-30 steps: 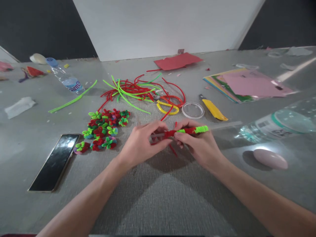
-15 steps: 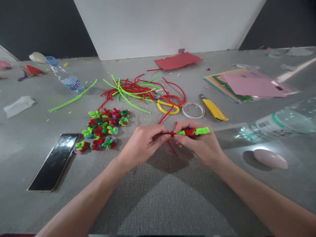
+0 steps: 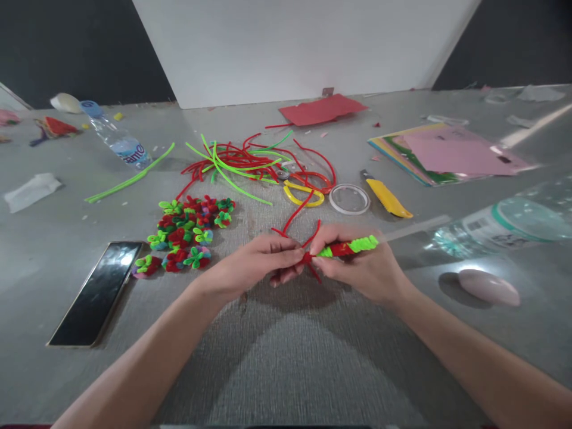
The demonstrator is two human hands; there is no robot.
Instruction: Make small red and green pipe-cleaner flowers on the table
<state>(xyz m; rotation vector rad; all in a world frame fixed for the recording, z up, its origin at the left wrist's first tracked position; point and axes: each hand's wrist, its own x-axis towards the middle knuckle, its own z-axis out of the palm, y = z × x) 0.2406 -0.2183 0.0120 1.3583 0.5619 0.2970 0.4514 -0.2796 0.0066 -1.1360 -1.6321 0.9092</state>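
In the middle of the table my right hand [image 3: 364,265] is closed around a slim stick wrapped in green and red pipe cleaner [image 3: 343,249]. A pale, see-through length seems to stick out beyond its green end. My left hand [image 3: 268,259] pinches the red pipe cleaner [image 3: 307,257] at the stick's left end, thumb on top. Loose red ends spread out above and below the fingers. Just behind the hands lie scissors with a yellow and an orange loop [image 3: 304,195]. What the left fingertips press on is partly hidden.
Small pipe-cleaner flowers [image 3: 181,238] cluster left, beside a phone [image 3: 96,295]. Behind lies a heap of red and green pipe cleaners [image 3: 232,161]. A tape ring [image 3: 349,199], yellow cutter [image 3: 388,198], lying bottle [image 3: 500,229], pink mouse [image 3: 489,287] and coloured papers [image 3: 460,152] occupy the right.
My left hand has shifted slightly left and down and turned, its thumb now over the red pipe cleaner. The wrapped stick has tilted, its green end a little higher. More red ends show above the fingers.
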